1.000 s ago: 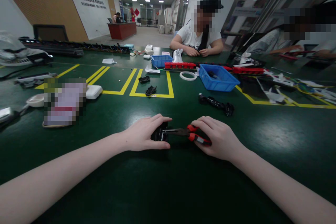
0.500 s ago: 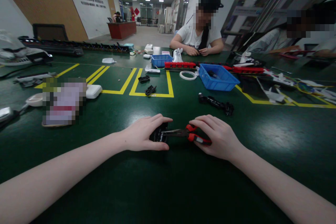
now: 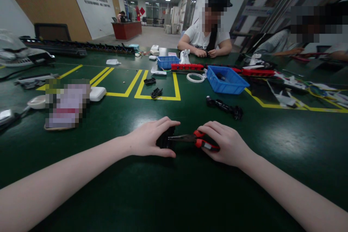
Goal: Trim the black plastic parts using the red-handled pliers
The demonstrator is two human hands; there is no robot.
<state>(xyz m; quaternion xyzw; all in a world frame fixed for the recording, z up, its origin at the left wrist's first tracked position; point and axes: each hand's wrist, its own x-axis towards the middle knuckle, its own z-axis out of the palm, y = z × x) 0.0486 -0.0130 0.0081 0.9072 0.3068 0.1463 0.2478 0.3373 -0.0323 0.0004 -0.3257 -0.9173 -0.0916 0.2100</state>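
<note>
Thumb and fingers of my left hand (image 3: 152, 138) grip a small black plastic part (image 3: 166, 140) from its two sides, over the green table (image 3: 168, 195). My right hand (image 3: 227, 141) is closed round the red-and-black handles of needle-nose pliers (image 3: 199, 139). The tips of the pliers touch the right side of the black part, at its middle. Whether the jaws hold anything there is too small to tell. My left palm hides part of the black piece.
Beyond my hands lie a long black part (image 3: 225, 107) and two small black pieces (image 3: 157, 93) inside a yellow-taped square. A blue bin (image 3: 227, 81) and a white ring (image 3: 195, 77) stand farther back. A phone (image 3: 66, 107) lies left. A person (image 3: 208, 38) sits opposite.
Hardly anything differs. The black part looks slightly turned in my left hand, and the pliers' tips stay at it. The whole view has shifted by a few pixels.
</note>
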